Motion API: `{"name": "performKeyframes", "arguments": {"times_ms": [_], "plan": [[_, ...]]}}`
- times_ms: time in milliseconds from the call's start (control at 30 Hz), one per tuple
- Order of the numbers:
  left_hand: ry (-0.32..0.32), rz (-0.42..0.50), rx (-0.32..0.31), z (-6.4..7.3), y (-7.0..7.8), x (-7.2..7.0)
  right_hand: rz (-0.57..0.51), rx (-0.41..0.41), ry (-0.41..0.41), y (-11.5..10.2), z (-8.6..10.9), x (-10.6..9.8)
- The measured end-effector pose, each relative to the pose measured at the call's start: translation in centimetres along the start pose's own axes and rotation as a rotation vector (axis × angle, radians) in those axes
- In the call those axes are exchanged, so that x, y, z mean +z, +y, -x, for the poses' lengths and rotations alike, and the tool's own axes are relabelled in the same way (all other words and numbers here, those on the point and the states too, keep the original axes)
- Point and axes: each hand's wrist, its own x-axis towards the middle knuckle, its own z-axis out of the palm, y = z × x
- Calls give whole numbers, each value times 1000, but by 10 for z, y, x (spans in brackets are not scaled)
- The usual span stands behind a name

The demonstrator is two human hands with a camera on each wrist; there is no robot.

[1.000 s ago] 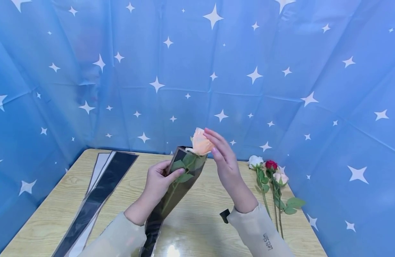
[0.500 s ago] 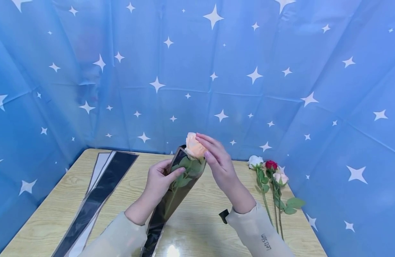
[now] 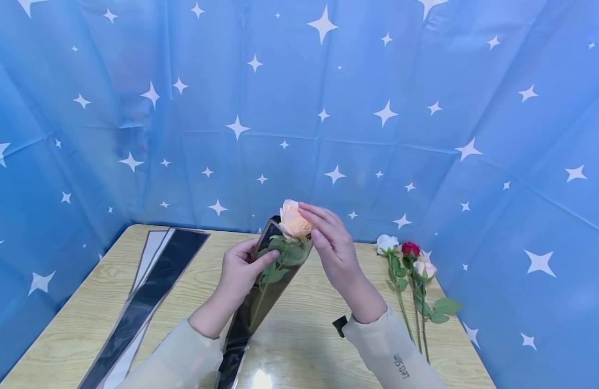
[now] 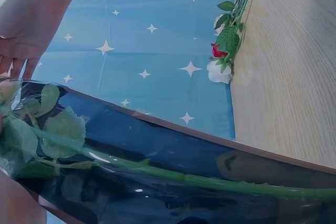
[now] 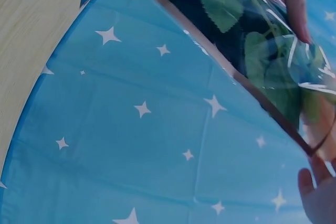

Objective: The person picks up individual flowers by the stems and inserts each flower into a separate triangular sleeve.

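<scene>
A peach rose (image 3: 294,219) stands in a long, narrow flower sleeve (image 3: 237,340), clear in front with a black back. Its bloom shows at the sleeve's mouth, while the green stem (image 4: 184,178) and leaves show through the film in the left wrist view. My left hand (image 3: 240,272) grips the sleeve near its top, thumb on the front film; its other fingers are largely hidden behind. From the right, my right hand (image 3: 335,249) touches the bloom with extended fingers. At the right wrist view's edge, fingertips of the right hand (image 5: 321,195) meet the sleeve's rim.
Several flat black-and-white sleeves (image 3: 151,297) lie on the left of the wooden table (image 3: 290,356). On the right lie a white rose (image 3: 387,244), a red rose (image 3: 410,249) and a pale pink rose (image 3: 425,268). A blue star-patterned curtain (image 3: 290,108) surrounds the table's back and sides.
The rose has moved down and left, deeper into the sleeve, with my right hand following it. Over the last half second almost nothing has moved. My left hand keeps its grip.
</scene>
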Motion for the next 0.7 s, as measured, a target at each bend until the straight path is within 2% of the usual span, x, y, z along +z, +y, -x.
{"name": "performKeyframes", "arguments": {"times_ms": [300, 533, 700], "plan": [[5, -11, 27, -1, 0, 0, 20, -7, -50, 3, 6, 4], [12, 7, 32, -1, 2, -1, 54, -44, -14, 1, 3, 4], [16, 16, 34, -1, 3, -1, 79, -49, -25, 2, 4, 6]]}}
